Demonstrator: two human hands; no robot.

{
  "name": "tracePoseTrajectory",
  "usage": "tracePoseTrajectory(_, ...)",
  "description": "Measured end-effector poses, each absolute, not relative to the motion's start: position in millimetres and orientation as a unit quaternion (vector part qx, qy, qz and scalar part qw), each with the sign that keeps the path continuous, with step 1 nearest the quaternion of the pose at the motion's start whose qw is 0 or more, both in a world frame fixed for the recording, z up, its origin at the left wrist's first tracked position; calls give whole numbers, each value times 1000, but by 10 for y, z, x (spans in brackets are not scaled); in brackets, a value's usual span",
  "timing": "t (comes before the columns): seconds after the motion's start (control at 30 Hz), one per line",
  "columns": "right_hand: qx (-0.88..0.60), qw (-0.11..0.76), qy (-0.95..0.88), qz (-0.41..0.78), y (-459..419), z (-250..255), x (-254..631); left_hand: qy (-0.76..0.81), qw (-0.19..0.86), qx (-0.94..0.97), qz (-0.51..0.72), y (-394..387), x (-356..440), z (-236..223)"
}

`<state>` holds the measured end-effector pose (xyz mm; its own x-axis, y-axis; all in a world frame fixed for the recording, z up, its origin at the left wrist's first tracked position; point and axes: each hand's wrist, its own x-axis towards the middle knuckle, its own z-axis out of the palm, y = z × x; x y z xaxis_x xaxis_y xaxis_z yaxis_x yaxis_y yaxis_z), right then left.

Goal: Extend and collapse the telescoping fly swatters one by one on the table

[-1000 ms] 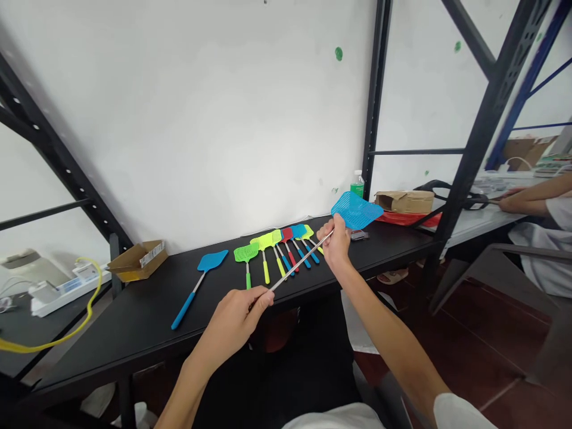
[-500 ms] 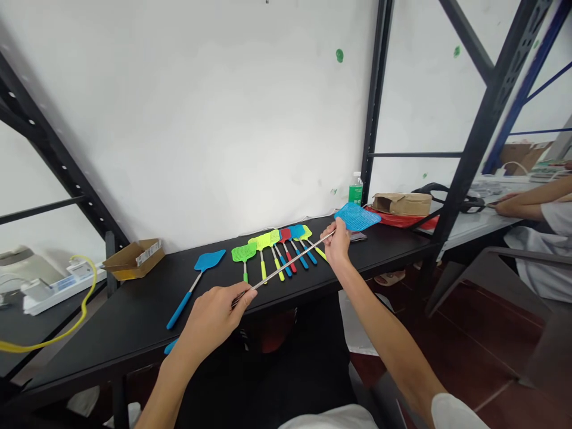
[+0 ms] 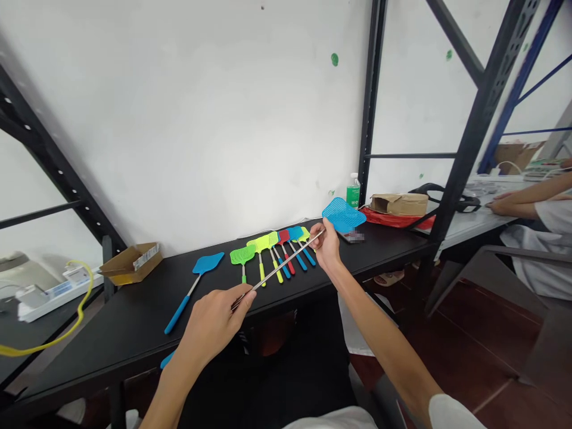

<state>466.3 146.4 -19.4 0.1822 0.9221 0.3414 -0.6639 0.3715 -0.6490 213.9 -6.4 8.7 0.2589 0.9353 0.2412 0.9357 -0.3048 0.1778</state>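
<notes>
A blue fly swatter [image 3: 344, 215] with a long metal rod slants across the view between my hands. My right hand [image 3: 326, 245] pinches the rod just below the mesh head. Lower on the rod, my left hand [image 3: 220, 314] is closed round it, and a blue handle end [image 3: 167, 360] shows below my left wrist. Another blue swatter [image 3: 208, 263] lies apart at the left on the black table. Beyond the rod, several swatters lie in a row: a green one [image 3: 242, 255], yellow ones [image 3: 258, 245], a red one [image 3: 283, 236] and a blue one [image 3: 295, 233].
An open cardboard box [image 3: 131, 264] stands at the table's left end. At the back right are a green-labelled bottle [image 3: 353, 191], a brown carton [image 3: 399, 204] and red plastic [image 3: 397, 221]. Black shelf posts [image 3: 460, 137] rise at both sides. Another person's arm [image 3: 531, 196] is at far right.
My right hand has shifted slightly left and down with the swatter's head, which has tilted so that its mesh faces me more. My left hand has stayed nearly in place.
</notes>
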Motion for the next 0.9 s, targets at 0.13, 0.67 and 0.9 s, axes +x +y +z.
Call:
tracePoseTrajectory(0.13, -142, 729, -380, 550, 1452, -167, 4745, -601, 23, -780, -173, -17, 2101, 68)
tracePoseTrajectory(0.67, -190, 689, -442, 542, 1396, -185, 4595, -597, 4, -784, -170, 8, 2367, -140)
tracePoseTrajectory(0.9, -196, 709, -417, 534, 1375, -136, 4700, -600, 30, -787, -143, 8, 2364, -98)
